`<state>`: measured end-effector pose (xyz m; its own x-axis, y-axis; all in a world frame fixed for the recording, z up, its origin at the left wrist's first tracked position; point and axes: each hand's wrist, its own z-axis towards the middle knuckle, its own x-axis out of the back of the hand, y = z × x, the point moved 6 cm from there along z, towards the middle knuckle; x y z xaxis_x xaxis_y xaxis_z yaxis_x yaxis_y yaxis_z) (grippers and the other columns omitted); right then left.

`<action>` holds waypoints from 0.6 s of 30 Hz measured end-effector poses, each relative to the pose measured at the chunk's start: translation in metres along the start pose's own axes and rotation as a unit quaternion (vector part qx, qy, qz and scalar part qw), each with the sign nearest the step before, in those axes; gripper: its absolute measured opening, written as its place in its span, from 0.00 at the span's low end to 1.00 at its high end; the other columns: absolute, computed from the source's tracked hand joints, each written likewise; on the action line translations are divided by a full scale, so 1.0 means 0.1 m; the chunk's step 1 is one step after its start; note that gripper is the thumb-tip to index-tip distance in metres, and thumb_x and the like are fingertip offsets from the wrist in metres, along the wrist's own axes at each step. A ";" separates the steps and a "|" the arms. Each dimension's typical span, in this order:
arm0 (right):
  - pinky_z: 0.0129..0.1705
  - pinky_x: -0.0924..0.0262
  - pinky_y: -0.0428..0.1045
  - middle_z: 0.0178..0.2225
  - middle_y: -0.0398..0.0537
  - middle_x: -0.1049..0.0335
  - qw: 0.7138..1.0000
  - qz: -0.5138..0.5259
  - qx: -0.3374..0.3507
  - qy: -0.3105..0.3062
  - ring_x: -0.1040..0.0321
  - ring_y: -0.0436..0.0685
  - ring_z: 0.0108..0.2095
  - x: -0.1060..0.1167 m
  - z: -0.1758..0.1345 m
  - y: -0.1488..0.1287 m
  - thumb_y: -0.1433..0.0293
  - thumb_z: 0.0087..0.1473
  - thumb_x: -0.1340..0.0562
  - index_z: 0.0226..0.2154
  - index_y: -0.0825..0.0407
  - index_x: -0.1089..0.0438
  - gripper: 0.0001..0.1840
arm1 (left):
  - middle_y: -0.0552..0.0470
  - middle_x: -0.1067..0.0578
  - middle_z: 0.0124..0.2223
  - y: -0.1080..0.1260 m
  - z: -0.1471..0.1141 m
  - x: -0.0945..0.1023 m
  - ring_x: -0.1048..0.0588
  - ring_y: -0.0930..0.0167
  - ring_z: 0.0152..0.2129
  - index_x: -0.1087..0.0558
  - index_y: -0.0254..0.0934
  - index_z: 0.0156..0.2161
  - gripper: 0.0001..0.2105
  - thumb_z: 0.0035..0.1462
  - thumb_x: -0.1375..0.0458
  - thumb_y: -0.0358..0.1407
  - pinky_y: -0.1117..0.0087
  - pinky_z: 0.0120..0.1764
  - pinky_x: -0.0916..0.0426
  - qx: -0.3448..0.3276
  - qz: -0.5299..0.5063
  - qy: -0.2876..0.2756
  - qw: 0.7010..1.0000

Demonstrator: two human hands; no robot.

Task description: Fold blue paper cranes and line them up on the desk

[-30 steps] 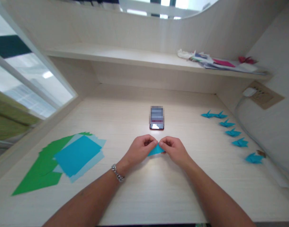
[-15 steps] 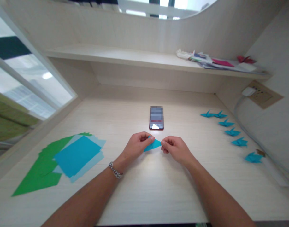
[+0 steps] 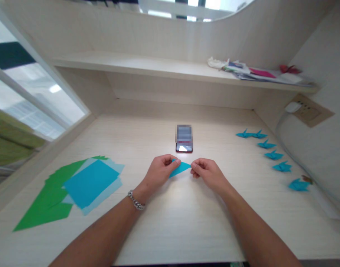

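A small folded piece of blue paper [image 3: 180, 170] is held between my two hands, just in front of the phone. My left hand [image 3: 162, 168] pinches its left side, thumb on top. At the pointed right tip, the fingers of my right hand [image 3: 205, 170] are closed on the paper. The part under my left fingers is hidden. Several blue folded paper cranes [image 3: 273, 155] stand in a curved row to the right. On the left lies a fanned stack of blue paper sheets [image 3: 92, 183], partly over green paper sheets [image 3: 44, 200].
A phone [image 3: 184, 139] lies behind my hands, its screen blurred. Papers [image 3: 261, 73] rest on the shelf [image 3: 147, 66] above the desk [image 3: 170, 230]. A white plug with a cable [image 3: 293, 107] sits in the wall socket [image 3: 310, 110] at the right.
The visible crease on the folded paper's face is gone, and the face now looks smooth. My right hand has shifted very slightly right; the paper's tip has moved with it.
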<state>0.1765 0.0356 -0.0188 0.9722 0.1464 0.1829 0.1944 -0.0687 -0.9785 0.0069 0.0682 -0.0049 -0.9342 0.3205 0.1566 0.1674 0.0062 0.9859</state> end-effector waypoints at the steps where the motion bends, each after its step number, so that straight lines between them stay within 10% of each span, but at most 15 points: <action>1: 0.29 0.39 0.47 0.24 0.45 0.29 1.000 0.002 -0.002 0.006 0.34 0.51 0.24 0.02 0.00 0.00 0.62 0.54 0.41 0.27 0.54 0.31 0.12 | 0.53 0.30 0.24 0.00 0.00 0.01 0.35 0.75 0.21 0.27 0.32 0.28 0.11 0.52 0.40 0.40 0.73 0.25 0.41 -0.003 0.002 0.005 1.000; 18: 0.30 0.40 0.47 0.25 0.45 0.30 0.999 -0.009 0.030 -0.013 0.34 0.51 0.26 -0.02 -0.03 -0.05 0.65 0.53 0.40 0.28 0.54 0.31 0.09 | 0.53 0.30 0.24 0.06 -0.03 -0.03 0.34 0.74 0.21 0.26 0.32 0.29 0.12 0.54 0.42 0.41 0.73 0.25 0.41 -0.029 0.035 -0.016 0.999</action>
<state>0.1736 0.0330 -0.0139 0.9646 0.1722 0.1996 0.2039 -0.0073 -0.9790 0.0094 0.0643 0.0004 -0.9104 0.3474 0.2246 0.2127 -0.0726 0.9744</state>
